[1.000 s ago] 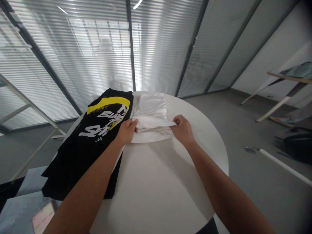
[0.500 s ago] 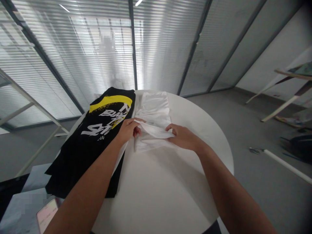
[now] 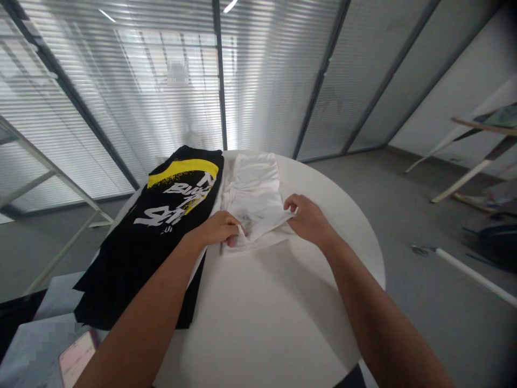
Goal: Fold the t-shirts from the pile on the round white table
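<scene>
A thin white cloth (image 3: pixel 258 178), wrinkled across its middle, lies in folds on the round white table (image 3: pixel 258 312). Its near edge is raised between my two hands. My left hand (image 3: pixel 221 228) pinches the near left corner, with the fingertips curled around the material. At the right edge, my right hand (image 3: pixel 309 218) grips the cloth between thumb and fingers. A greyish patch shows on the cloth between the hands. To the left lies a black T-shirt (image 3: pixel 125 253) with a yellow band and white lettering, partly covered by my left forearm.
A phone (image 3: pixel 76 358) rests on pale sheets (image 3: pixel 44 345) at the lower left. Glass panels with blinds (image 3: pixel 266 81) stand behind the table. White metal frame legs (image 3: pixel 60 172) rise at the left, and another table (image 3: pixel 484 126) stands at the far right.
My left hand has drawn its corner of the cloth down toward me. My right hand has shifted slightly right and up, pulling the edge into a slant. The black T-shirt is unmoved.
</scene>
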`<state>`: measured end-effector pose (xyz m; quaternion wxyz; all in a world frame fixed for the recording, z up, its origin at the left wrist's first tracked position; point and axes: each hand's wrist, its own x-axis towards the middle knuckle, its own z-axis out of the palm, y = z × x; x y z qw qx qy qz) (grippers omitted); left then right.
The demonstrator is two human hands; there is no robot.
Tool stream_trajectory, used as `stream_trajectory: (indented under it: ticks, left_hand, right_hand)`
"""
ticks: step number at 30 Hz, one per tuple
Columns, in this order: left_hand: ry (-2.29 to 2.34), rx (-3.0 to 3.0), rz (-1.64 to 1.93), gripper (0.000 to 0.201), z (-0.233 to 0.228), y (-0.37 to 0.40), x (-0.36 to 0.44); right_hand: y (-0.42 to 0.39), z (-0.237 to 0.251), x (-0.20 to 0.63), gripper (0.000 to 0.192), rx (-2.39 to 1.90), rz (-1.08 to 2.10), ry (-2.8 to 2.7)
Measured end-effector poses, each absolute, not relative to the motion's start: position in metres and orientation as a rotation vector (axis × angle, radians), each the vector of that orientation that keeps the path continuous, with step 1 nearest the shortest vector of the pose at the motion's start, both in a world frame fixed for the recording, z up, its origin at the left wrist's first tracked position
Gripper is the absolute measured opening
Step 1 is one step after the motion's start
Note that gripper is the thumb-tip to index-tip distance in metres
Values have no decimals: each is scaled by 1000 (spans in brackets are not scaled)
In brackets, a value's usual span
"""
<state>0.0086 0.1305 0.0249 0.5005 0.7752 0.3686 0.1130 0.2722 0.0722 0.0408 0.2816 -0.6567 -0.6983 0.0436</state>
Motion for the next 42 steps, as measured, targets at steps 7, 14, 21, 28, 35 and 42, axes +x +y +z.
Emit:
stream_trajectory:
  ticks: [7,14,21,28,35,42]
  left_hand:
    - [866,1804,209,34,25,132,3]
    - [766,1709,307,36,34,139,-11]
    - [673,1792,199,37,36,143,-20]
    - [817,1737,236,50,34,142,-20]
    - [860,1777,118,22,34,147,-21]
    - [735,1687,164,40,40,148,-28]
  right_hand:
    - [56,45,268,17,-1683,582,-2232]
    - [50,45,259,35,-1559,793,-2419]
    - [49,46,267,25,-1731,470,-2493]
    - [49,46,268,27,-1720,607,-2638]
    - [48,56,269,27,-1607,939,-2631]
    - [48,61,268,21,-1597,995,-2561]
